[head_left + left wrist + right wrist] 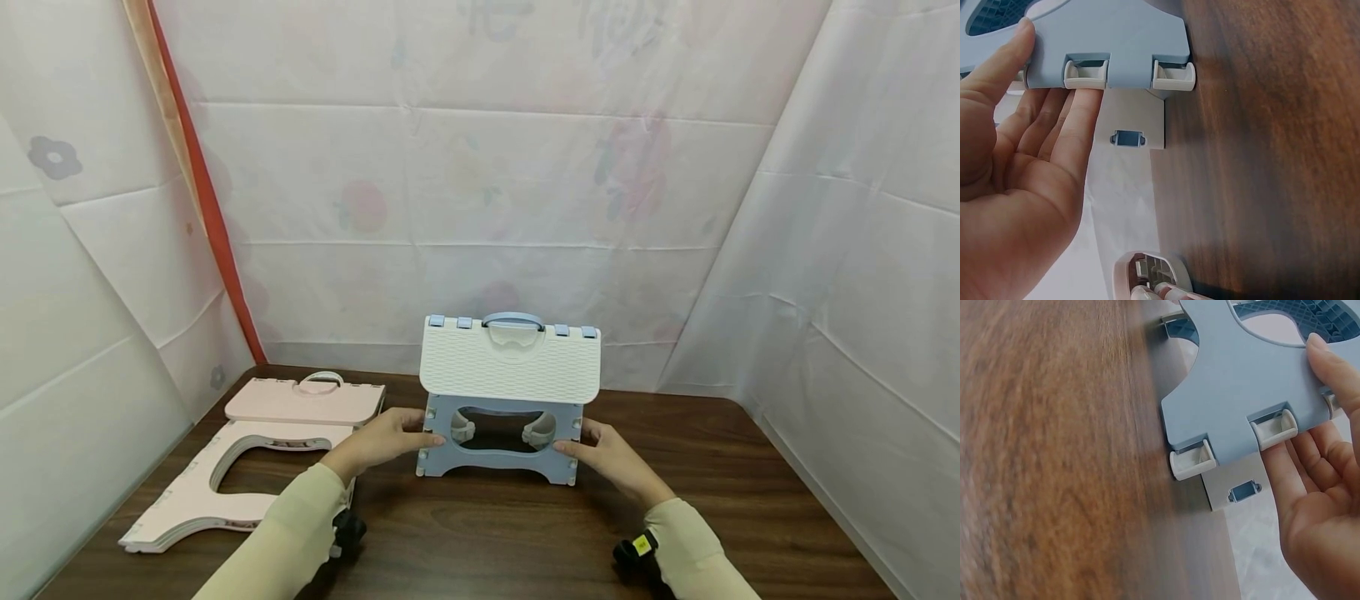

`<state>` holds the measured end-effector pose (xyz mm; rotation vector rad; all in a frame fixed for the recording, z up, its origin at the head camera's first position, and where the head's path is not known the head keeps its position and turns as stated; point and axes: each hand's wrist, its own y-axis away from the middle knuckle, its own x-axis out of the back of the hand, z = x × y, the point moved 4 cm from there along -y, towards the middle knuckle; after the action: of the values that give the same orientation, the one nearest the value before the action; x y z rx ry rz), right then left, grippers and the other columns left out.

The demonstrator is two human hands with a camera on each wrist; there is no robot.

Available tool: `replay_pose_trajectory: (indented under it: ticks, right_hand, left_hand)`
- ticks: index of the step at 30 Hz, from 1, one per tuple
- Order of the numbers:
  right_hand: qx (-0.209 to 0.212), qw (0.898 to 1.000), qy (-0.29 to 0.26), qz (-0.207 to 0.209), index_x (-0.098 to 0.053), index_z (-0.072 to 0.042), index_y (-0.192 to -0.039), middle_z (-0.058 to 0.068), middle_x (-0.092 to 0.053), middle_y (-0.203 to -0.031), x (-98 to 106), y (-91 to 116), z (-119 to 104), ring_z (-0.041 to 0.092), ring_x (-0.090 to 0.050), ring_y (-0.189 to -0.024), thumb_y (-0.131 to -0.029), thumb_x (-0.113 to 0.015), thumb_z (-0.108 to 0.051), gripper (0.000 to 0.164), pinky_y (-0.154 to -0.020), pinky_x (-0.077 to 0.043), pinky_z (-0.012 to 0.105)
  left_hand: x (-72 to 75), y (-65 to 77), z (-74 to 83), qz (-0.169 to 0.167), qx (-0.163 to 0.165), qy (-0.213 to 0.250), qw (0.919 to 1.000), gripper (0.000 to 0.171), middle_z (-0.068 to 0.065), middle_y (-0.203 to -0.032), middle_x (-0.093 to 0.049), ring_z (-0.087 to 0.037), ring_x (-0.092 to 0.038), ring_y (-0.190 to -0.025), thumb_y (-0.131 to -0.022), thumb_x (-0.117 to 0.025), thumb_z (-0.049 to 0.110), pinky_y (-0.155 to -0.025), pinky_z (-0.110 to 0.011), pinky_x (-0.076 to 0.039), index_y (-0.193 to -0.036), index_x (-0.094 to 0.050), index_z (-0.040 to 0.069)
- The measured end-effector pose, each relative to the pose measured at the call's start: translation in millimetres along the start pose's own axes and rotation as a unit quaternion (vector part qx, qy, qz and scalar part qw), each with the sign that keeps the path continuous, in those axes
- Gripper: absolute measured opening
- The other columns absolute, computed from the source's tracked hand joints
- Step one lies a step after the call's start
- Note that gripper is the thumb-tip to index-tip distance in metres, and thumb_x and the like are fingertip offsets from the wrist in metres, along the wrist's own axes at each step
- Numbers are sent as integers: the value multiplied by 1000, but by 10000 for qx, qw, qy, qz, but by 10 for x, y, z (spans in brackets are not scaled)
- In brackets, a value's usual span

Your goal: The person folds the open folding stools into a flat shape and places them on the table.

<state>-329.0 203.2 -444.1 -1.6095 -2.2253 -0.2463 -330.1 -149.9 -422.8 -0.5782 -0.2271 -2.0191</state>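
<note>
A folding step stool (510, 375) with a white textured seat and blue legs stands upright on the table, its seat tilted towards me. A blue carrying handle (513, 317) sits at the seat's back edge. My left hand (384, 437) holds the left edge of the blue leg panel (1138, 37), thumb on the front and fingers behind. On the opposite edge my right hand (617, 454) grips the same way; its thumb (1332, 362) presses the panel's face beside the cut-out. White hinge clips (1191, 461) line the panel's edges.
A pink folding stool (303, 404) lies collapsed on the table to the left, close to my left forearm. The dark wooden table (487, 542) ends at white fabric walls (480, 183) behind and at both sides. Black camera straps (641, 550) are on my wrists.
</note>
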Motion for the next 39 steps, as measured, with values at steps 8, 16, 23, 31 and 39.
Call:
replay_pose_trajectory:
  ticks: [8,16,23,31,39]
  right_hand:
    - [-29,10000,20,-27,-39,4,-150,20,-49,-145,7,-9,3,34,-50,-129,-95,-72,-33,74,-103,-42,55]
    - [-111,9999,51,-8,-38,3,-151,19,-47,-147,11,-14,23,35,-46,-133,-94,-73,-34,76,-105,-39,57]
    - [-142,9999,52,-27,-39,3,-150,19,-47,-147,9,-18,19,35,-46,-133,-94,-73,-35,75,-106,-39,57]
    - [-122,9999,40,-49,-39,3,-150,19,-47,-147,6,-26,21,36,-45,-133,-94,-73,-33,74,-106,-38,58]
    - [-150,9998,72,-76,-40,2,-150,18,-48,-146,10,-30,16,35,-45,-133,-94,-72,-35,74,-106,-38,58]
  left_hand:
    - [3,-4,5,-30,40,37,10000,51,-10,-130,-64,-32,-58,-122,-95,-71,34,-98,-58,-45,-136,-61,4]
    - [14,-29,-26,-87,74,-28,9999,51,-9,-130,-64,-30,-57,-122,-95,-71,37,-99,-57,-45,-135,-62,7]
    - [17,-56,-57,-124,109,-19,9999,52,-8,-131,-63,-29,-57,-123,-94,-71,38,-101,-56,-44,-135,-62,8]
    - [11,-73,-87,-159,102,95,9998,54,-8,-133,-62,-29,-56,-123,-94,-71,37,-102,-56,-43,-137,-61,6]
    - [17,-80,-100,-142,126,57,9998,55,-9,-135,-60,-29,-55,-125,-94,-72,38,-102,-57,-42,-139,-60,7]
